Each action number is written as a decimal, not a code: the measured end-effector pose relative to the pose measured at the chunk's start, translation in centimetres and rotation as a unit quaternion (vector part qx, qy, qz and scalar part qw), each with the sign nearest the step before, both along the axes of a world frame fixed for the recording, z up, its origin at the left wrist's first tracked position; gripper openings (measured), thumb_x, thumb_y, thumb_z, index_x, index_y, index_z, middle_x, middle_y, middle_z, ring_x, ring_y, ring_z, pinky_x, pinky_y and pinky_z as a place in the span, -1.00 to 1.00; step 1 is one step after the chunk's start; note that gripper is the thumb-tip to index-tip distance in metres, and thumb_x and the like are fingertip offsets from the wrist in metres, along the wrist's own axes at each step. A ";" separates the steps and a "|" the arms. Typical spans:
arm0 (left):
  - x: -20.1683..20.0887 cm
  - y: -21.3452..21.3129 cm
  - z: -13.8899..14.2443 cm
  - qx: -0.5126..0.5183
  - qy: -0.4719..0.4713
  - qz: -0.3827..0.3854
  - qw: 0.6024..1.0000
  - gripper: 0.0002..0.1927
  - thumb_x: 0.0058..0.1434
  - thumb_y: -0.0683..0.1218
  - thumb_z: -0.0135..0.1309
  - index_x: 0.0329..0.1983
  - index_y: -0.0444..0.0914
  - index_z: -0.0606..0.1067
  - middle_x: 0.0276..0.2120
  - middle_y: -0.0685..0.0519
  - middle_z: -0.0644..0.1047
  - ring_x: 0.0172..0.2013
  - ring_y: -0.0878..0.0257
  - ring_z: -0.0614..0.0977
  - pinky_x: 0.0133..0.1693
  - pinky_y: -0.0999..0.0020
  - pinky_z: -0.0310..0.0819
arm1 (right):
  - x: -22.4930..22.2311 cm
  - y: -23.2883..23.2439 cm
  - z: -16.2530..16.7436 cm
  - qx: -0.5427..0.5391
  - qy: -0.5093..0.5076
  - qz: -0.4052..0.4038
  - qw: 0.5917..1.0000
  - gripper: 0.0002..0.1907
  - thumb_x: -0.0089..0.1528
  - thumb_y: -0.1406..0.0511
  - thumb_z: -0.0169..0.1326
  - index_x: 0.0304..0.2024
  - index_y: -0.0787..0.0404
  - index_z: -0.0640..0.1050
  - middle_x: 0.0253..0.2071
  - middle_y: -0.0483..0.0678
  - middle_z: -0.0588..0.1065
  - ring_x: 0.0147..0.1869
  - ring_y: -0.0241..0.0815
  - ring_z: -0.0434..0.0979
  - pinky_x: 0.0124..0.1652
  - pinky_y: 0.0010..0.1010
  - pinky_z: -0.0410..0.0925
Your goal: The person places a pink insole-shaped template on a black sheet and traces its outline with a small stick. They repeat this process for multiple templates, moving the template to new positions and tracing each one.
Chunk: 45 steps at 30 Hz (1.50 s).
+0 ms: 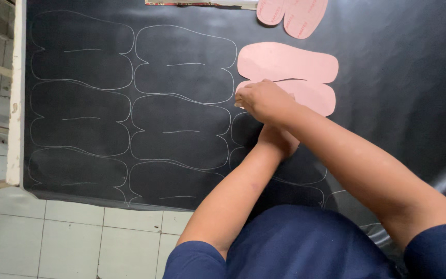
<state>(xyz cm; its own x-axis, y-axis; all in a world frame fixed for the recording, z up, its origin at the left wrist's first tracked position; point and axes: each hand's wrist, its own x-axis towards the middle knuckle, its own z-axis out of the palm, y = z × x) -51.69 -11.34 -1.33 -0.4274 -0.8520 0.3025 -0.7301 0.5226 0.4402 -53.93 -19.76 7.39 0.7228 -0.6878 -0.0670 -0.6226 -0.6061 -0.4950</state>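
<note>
- My right hand [263,99] presses flat on the pink sole template [305,95], fingers spread, gripping nothing I can see.
- My left hand [279,138] sits just beneath it, crossed under the right wrist; I cannot tell whether it is clamped on anything.
- Both rest on the black sheet [398,77], with chalk outlines [181,129] to their left.
- Further pink soles [292,15] lie beyond the hands.
</note>
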 end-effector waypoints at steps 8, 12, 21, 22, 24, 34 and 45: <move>0.7 -0.9 2.8 0.121 -0.100 -0.058 0.986 -0.60 0.32 -0.05 -0.09 0.18 -0.26 0.47 0.23 -0.12 0.44 0.28 -0.05 0.40 0.30 -0.04 0.18 | 0.6 -2.2 -1.0 -0.063 -0.110 -0.055 0.990 -0.87 0.29 0.30 0.11 -0.17 0.23 0.59 -0.25 0.07 0.60 -0.18 0.19 0.58 -0.20 -0.09 0.41; 1.2 -0.5 3.9 0.075 -0.097 -0.015 0.992 -0.49 0.17 0.05 0.10 0.07 -0.39 0.49 0.12 -0.20 0.46 0.20 -0.15 0.38 0.27 -0.01 0.21 | -1.3 -3.6 -0.6 -0.091 -0.039 -0.083 0.992 -0.87 0.32 0.28 0.12 -0.20 0.21 0.59 -0.25 0.08 0.60 -0.18 0.20 0.56 -0.19 -0.05 0.40; 1.5 -0.4 4.2 0.036 -0.023 0.007 0.999 -0.39 0.06 0.02 0.24 0.09 -0.47 0.46 0.12 -0.28 0.43 0.19 -0.19 0.35 0.26 -0.01 0.27 | -0.2 -5.7 -1.2 -0.042 -0.080 -0.099 0.991 -0.85 0.31 0.26 0.06 -0.18 0.18 0.60 -0.25 0.06 0.60 -0.13 0.16 0.57 -0.15 -0.10 0.42; 1.6 -0.4 4.3 0.025 -0.017 0.014 0.999 -0.37 0.04 0.01 0.24 0.10 -0.48 0.45 0.12 -0.28 0.42 0.20 -0.19 0.35 0.26 0.00 0.27 | 0.3 -6.4 -1.2 -0.041 -0.086 -0.106 0.990 -0.84 0.32 0.25 0.06 -0.17 0.18 0.60 -0.25 0.06 0.60 -0.13 0.17 0.57 -0.15 -0.09 0.41; 1.7 -0.3 4.4 0.041 -0.003 0.009 0.999 -0.37 0.05 -0.01 0.24 0.12 -0.48 0.43 0.16 -0.29 0.39 0.23 -0.20 0.35 0.28 0.00 0.27 | 0.7 -7.6 -1.2 -0.047 -0.085 -0.127 0.987 -0.82 0.34 0.23 0.08 -0.17 0.19 0.61 -0.25 0.08 0.59 -0.13 0.19 0.56 -0.15 -0.07 0.40; 1.6 -0.7 4.2 0.030 -0.064 0.005 0.997 -0.39 0.08 0.03 0.26 0.05 -0.52 0.48 0.29 -0.35 0.30 0.24 -0.25 0.39 0.29 0.00 0.27 | -5.6 -10.7 -1.0 -0.083 -0.060 -0.206 0.973 -0.78 0.34 0.20 0.12 -0.15 0.22 0.63 -0.22 0.12 0.60 -0.12 0.19 0.56 -0.14 -0.08 0.40; 1.8 -1.1 4.5 0.013 -0.067 -0.008 0.998 -0.45 0.07 0.05 0.26 0.02 -0.41 0.52 0.29 -0.28 0.34 0.19 -0.20 0.43 0.07 -0.03 0.38 | -18.5 -3.9 1.2 -0.082 -0.023 -0.357 0.930 -0.76 0.38 0.20 0.11 -0.08 0.23 0.63 -0.18 0.10 0.61 -0.11 0.12 0.61 -0.11 -0.16 0.43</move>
<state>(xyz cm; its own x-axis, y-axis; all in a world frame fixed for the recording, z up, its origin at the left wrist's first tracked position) -49.87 -12.43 3.19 -0.4757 -0.8518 0.2193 -0.7755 0.5239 0.3523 -72.43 -23.65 8.56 0.0779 -0.9919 0.1005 -0.8758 -0.1163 -0.4684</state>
